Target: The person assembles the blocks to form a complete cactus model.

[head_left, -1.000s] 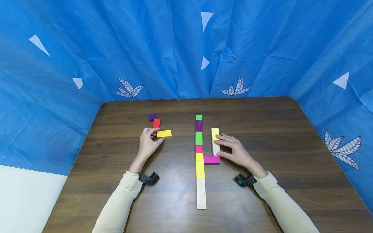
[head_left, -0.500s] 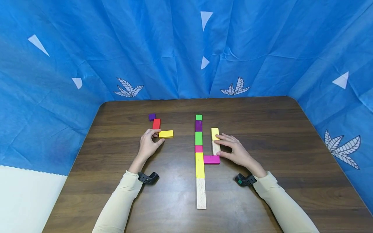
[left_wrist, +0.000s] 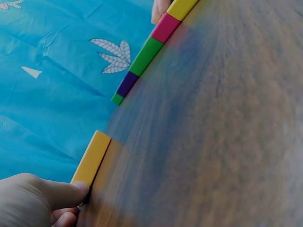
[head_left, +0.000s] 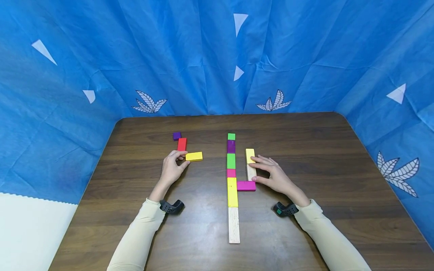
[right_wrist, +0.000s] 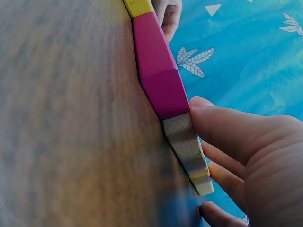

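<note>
In the head view my left hand (head_left: 172,165) pinches the left end of a yellow block (head_left: 194,157) between thumb and fingers. The left wrist view has the thumb lying on that block's (left_wrist: 93,158) near end. Just beyond the hand are a red block (head_left: 182,144) and a small purple block (head_left: 177,136). My right hand (head_left: 272,174) touches a pale wooden block (head_left: 251,173) and a light yellow block (head_left: 250,156) joined end to end. Its thumb tip is at the corner where the wooden block meets a magenta block (head_left: 246,186), as the right wrist view shows.
A straight row runs down the table's (head_left: 305,139) middle: green (head_left: 231,161), purple and pink blocks, then a long yellow block (head_left: 232,192) and a plain wooden block (head_left: 234,225). The magenta block abuts this row's right side. A blue curtain (head_left: 217,56) surrounds the table's far edges.
My left hand's yellow block has slid slightly to the right and tilted a little, its left end now just below the red block. The right hand has stayed in place.
</note>
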Action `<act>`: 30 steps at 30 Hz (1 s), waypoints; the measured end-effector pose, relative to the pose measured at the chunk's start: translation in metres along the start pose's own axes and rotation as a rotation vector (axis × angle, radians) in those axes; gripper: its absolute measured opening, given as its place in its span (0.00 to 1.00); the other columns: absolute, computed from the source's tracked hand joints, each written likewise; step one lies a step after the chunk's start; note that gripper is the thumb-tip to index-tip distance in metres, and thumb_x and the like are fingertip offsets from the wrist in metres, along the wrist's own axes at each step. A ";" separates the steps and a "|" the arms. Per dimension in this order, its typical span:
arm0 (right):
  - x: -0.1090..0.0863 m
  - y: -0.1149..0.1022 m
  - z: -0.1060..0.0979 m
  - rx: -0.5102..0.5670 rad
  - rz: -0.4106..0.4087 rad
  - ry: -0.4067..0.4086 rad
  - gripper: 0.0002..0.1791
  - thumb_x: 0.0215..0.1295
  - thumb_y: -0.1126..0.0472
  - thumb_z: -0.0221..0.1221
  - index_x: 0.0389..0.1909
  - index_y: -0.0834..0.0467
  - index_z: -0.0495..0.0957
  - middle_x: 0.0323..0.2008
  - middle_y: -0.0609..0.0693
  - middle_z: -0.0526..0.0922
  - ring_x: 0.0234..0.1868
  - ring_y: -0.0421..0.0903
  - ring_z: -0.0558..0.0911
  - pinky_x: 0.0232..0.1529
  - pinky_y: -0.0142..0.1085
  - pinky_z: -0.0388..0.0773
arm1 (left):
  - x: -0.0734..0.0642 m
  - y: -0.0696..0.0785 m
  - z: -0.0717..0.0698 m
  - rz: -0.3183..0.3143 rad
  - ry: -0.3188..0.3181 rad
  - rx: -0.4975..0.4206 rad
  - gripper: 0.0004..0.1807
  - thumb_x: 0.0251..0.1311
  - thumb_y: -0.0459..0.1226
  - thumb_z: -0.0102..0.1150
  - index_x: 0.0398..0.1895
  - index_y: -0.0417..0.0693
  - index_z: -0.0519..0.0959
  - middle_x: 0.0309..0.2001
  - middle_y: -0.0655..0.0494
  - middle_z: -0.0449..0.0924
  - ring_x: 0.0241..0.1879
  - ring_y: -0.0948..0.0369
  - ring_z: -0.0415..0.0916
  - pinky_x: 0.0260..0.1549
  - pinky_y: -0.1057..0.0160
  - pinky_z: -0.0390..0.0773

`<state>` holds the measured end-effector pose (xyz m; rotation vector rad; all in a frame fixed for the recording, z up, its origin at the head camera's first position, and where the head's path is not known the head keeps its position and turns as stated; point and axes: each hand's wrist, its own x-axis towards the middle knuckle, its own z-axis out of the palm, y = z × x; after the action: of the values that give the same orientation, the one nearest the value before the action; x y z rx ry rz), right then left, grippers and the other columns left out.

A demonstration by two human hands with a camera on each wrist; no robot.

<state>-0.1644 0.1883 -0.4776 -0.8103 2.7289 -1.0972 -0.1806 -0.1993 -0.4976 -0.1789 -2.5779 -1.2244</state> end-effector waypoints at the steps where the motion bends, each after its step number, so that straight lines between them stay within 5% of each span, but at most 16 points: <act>1: 0.000 0.000 0.000 0.000 0.001 0.000 0.29 0.58 0.52 0.68 0.61 0.54 0.78 0.69 0.54 0.70 0.74 0.60 0.60 0.72 0.63 0.45 | 0.000 0.000 0.000 0.001 -0.001 -0.002 0.17 0.48 0.27 0.72 0.44 0.36 0.83 0.36 0.43 0.81 0.36 0.50 0.79 0.39 0.56 0.76; 30: -0.001 -0.005 -0.004 -0.005 0.018 -0.011 0.29 0.58 0.52 0.68 0.61 0.54 0.78 0.69 0.54 0.70 0.74 0.60 0.60 0.72 0.63 0.46 | -0.001 0.024 0.001 0.031 -0.045 -0.063 0.16 0.47 0.28 0.72 0.42 0.35 0.83 0.34 0.45 0.82 0.35 0.52 0.80 0.35 0.63 0.78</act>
<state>-0.1626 0.1877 -0.4714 -0.7879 2.7259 -1.0791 -0.1744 -0.1833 -0.4806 -0.2615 -2.5661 -1.3061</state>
